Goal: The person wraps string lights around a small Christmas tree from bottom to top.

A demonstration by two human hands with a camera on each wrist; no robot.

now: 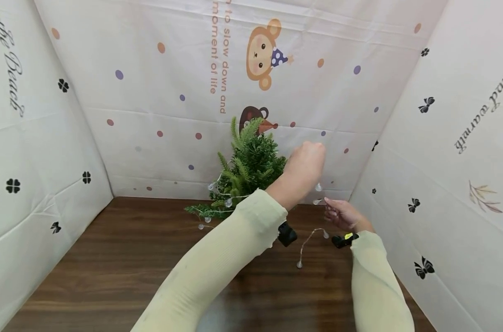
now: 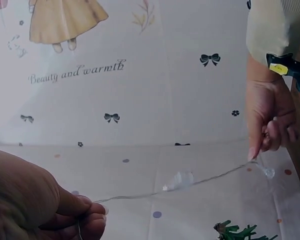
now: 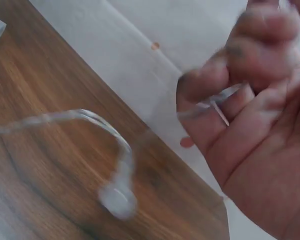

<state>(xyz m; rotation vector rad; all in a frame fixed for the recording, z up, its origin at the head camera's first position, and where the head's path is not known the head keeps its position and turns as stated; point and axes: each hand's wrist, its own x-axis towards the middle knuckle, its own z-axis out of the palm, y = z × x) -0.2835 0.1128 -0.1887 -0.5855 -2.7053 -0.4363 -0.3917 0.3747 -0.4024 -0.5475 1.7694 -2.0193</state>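
Note:
A small green artificial Christmas tree [image 1: 251,170] stands at the back of the brown table, with a string of clear-bulb lights [image 1: 228,203] draped over its left side. My left hand [image 1: 305,163] is raised at the tree's right side. In the left wrist view, the left thumb and fingers pinch the thin light wire [image 2: 135,196]. That wire stretches across to my right hand [image 1: 342,214], whose thumb and fingertip pinch it beside a clear bulb [image 2: 269,173]. Below the right hand, a loose end of the string with a bulb [image 3: 118,200] hangs over the table.
The wood-grain table [image 1: 122,258] is enclosed by printed white cloth at the back [image 1: 139,92], left [image 1: 31,152] and right [image 1: 434,184]. A black wrist camera [image 1: 286,234] sits on the left wrist, another [image 1: 344,240] on the right. A bulb [image 1: 299,264] lies low in front.

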